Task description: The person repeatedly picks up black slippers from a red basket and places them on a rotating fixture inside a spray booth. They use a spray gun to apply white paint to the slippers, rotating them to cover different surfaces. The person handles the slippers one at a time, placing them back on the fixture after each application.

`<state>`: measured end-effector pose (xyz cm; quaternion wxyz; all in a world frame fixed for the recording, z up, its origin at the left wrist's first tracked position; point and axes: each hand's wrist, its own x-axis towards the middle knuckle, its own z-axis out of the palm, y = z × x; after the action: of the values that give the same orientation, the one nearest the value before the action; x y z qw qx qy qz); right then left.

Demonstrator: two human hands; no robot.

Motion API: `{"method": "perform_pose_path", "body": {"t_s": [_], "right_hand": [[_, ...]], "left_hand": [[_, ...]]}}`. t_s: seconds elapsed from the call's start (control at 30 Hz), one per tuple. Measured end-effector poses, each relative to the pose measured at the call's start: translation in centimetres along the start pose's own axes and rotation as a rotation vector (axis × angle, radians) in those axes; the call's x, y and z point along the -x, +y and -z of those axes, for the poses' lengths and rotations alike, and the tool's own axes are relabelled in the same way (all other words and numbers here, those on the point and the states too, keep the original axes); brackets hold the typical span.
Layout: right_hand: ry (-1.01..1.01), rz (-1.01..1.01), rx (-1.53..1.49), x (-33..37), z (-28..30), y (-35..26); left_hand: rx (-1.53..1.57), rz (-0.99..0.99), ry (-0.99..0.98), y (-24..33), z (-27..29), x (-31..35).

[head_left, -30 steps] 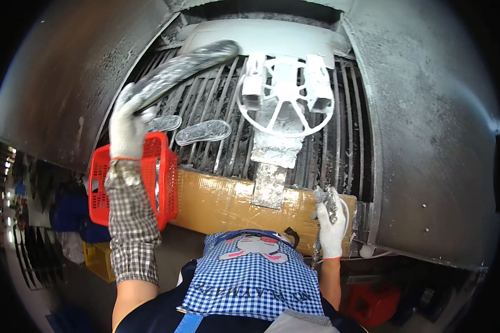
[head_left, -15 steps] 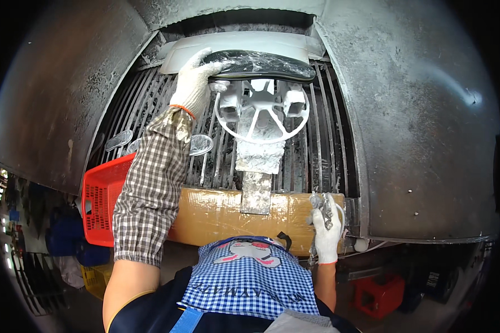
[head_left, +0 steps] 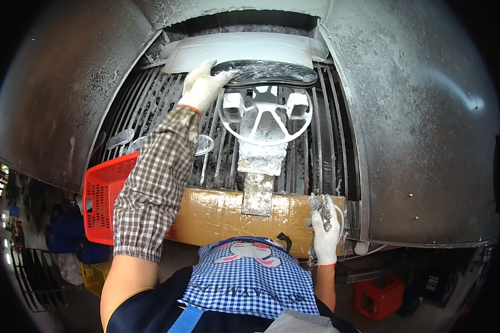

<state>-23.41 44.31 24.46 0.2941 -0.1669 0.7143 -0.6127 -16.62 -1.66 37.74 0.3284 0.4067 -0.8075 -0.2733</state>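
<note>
My left hand, in a white glove, reaches far forward and grips the left end of a dark shoe sole with whitish coating. The sole lies across the top of a round white wheel-shaped holder on a coated post. My right hand, also gloved, stays low at the right and holds a small metal spray gun beside the tape-wrapped brown bar.
A metal grille forms the booth's back, with curved steel walls on both sides. A red plastic basket stands at the left. Two clear soles lie on the grille near it. A red crate sits low right.
My left hand carried the dark sole from above the red basket up to the wheel-shaped holder and set it across the top. My right hand stayed put with the spray gun.
</note>
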Motion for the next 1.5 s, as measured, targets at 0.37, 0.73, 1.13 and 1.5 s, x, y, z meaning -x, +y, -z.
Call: {"method": "perform_pose_path", "body": {"t_s": [0.37, 0.73, 1.13, 1.5], "right_hand": [[-0.016, 0.064, 0.008, 0.0, -0.8, -0.6], [-0.012, 0.029, -0.037, 0.0, -0.5, -0.3], [-0.018, 0.042, -0.022, -0.1, -1.2, -1.1], [-0.210, 0.205, -0.194, -3.5, -3.9, -9.1]], "left_hand": [[-0.423, -0.601, 0.021, 7.4, -7.0, 2.6], [-0.224, -0.759, -0.151, 3.5, -6.6, 0.2], [-0.112, -0.722, -0.183, 3.2, -4.1, 1.6], [0.956, 0.533, 0.238, -6.6, -3.1, 13.6]]}}
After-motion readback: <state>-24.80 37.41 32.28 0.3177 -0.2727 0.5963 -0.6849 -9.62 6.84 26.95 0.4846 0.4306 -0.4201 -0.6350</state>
